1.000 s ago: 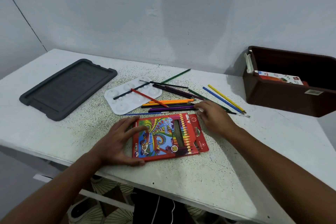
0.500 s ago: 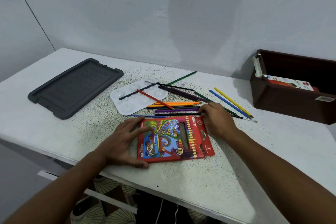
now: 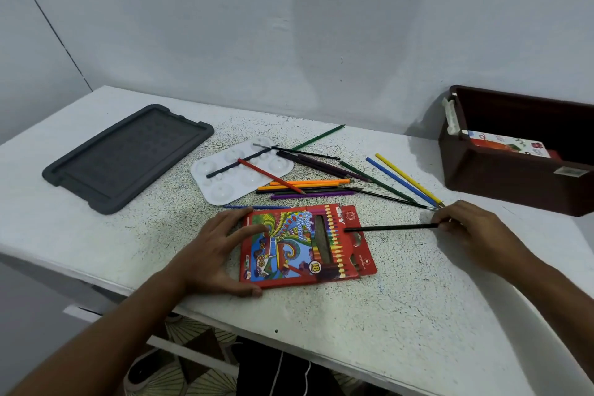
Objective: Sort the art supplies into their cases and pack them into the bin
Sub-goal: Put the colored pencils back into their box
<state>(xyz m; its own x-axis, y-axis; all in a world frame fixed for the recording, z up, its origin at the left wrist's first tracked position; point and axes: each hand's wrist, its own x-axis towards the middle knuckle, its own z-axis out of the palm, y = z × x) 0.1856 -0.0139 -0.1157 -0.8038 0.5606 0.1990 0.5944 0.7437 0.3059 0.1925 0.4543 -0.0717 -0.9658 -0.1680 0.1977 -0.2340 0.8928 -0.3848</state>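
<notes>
- Pinching one end of a black pencil, the right hand has its grip closed on it; the pencil lies nearly level, its far tip over the right edge of the red pencil case.
- The left hand rests on the case's left side — fingers spread across the printed front, thumb against the near edge; this grip is relaxed, nothing clenched in it.
- The case lies flat on the speckled white surface, near its front edge, between the two hands.
- Just behind the case is a loose spread of coloured pencils: orange, purple, green and dark ones; a yellow pencil and a blue pencil lie side by side to the right, angled toward the right hand.
- A white paint palette sits behind and left of the case, with a red pencil and a dark brush crossing it.
- A grey bin lid lies flat at far left, well apart.
- A brown bin stands at far right against the wall — a printed box is visible inside.
</notes>
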